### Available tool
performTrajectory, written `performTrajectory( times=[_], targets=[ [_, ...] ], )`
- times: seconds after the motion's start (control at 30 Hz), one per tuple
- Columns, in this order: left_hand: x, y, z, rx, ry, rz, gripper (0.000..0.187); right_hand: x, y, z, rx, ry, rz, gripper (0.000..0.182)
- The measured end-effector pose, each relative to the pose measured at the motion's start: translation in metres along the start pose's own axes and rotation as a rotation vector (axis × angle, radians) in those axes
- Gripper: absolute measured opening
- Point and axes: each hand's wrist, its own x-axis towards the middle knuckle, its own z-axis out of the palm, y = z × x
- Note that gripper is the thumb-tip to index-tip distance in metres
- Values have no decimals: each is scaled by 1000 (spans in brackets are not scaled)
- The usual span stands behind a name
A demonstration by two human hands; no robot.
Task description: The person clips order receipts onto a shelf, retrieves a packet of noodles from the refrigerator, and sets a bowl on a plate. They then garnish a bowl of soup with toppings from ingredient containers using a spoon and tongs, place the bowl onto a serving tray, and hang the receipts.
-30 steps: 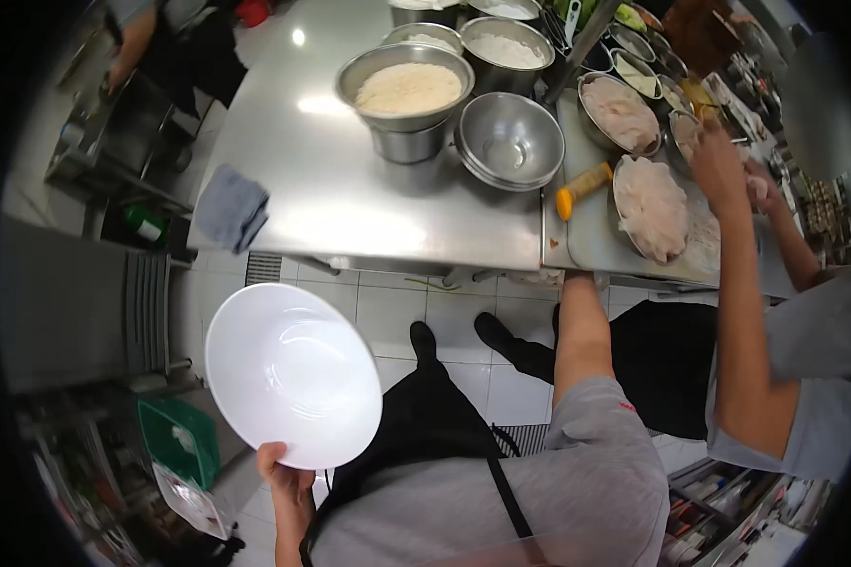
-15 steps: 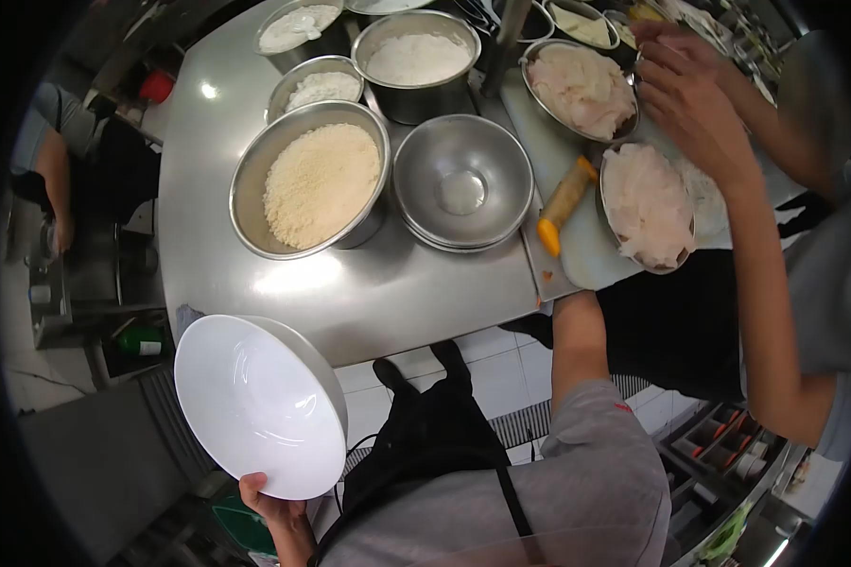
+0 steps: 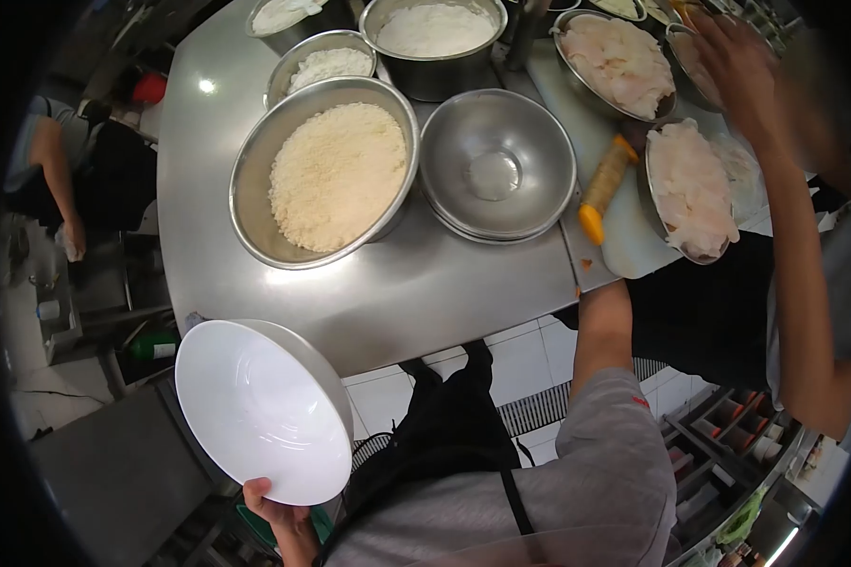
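Observation:
My left hand (image 3: 276, 503) grips the lower rim of a large, empty white bowl (image 3: 260, 406), tilted and held below the near edge of the steel table (image 3: 425, 293). My right forearm (image 3: 603, 331) reaches up to the table's edge under the white cutting board (image 3: 624, 241); the hand itself is hidden there. On the table nearest the white bowl stands a wide steel bowl of pale crumbs (image 3: 336, 175). An empty steel bowl (image 3: 496, 165) sits to its right.
A co-worker's arm (image 3: 794, 217) reaches over steel bowls of pale raw fillets (image 3: 692, 189) (image 3: 619, 59). A yellow-handled tool (image 3: 600, 189) lies on the board. Bowls of white flour (image 3: 433, 28) stand at the back. Another person (image 3: 61, 170) works at far left.
The view has shifted closer over the table. The white bowl stays in my left hand, a little lower. The co-worker's hand has moved toward the far right bowls.

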Motion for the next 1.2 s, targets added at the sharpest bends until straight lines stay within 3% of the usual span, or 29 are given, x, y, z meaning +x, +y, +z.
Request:
performTrajectory(
  times=[0.07,0.13,0.17,0.23,0.27,0.33,0.37,0.43,0.53,0.6,0.67,0.7,0.73,0.8,0.97,1.03,1.1,1.17,1.2],
  targets=[
    [1,1,-2,-5,-16,-12,61,4,2,7,89,68,72,10],
    [2,1,-3,66,50,59,61,11,10,5,215,-159,143,9],
    [2,2,-6,65,52,64,61,14,14,13,217,-154,143,9],
    [2,5,-14,123,-27,51,62,19,26,33,781,-126,338,11],
    [1,5,-14,119,-31,55,62,18,26,39,778,-121,341,11],
    [1,2,-11,161,16,107,63,15,26,44,102,-198,195,11],
    [3,2,-13,156,3,110,63,16,31,46,95,-198,207,11],
    [5,6,-19,183,-72,59,64,17,38,51,-163,-586,-34,11],
    [4,8,-17,205,-159,16,60,1,16,70,-239,-682,6,10],
    [4,9,-17,213,-200,6,61,-20,-37,85,-378,-735,-27,11],
    [4,10,-15,219,-241,-5,61,-43,-111,99,-819,-835,-288,13],
    [3,9,-14,216,-231,11,60,-52,-151,106,-1346,-834,-709,15],
    [2,9,-14,211,-218,27,60,-63,-193,111,-1679,-746,-1091,16],
    [0,11,-17,191,-186,44,64,-88,-261,110,-1835,-657,-1424,20],
    [2,25,-20,113,-248,30,67,-155,-327,80,-1796,-684,-1736,29],
    [7,34,-24,79,-301,15,67,-185,-344,55,-1843,-758,-2017,33],
    [14,44,-34,74,-345,18,67,-217,-350,13,-1757,-786,-2015,37],
    [16,60,-41,72,-427,21,68,-254,-357,-38,-1708,-692,-2120,40],
    [16,69,-44,60,-430,25,68,-281,-365,-59,-1741,-592,-2066,42]
  ],
)
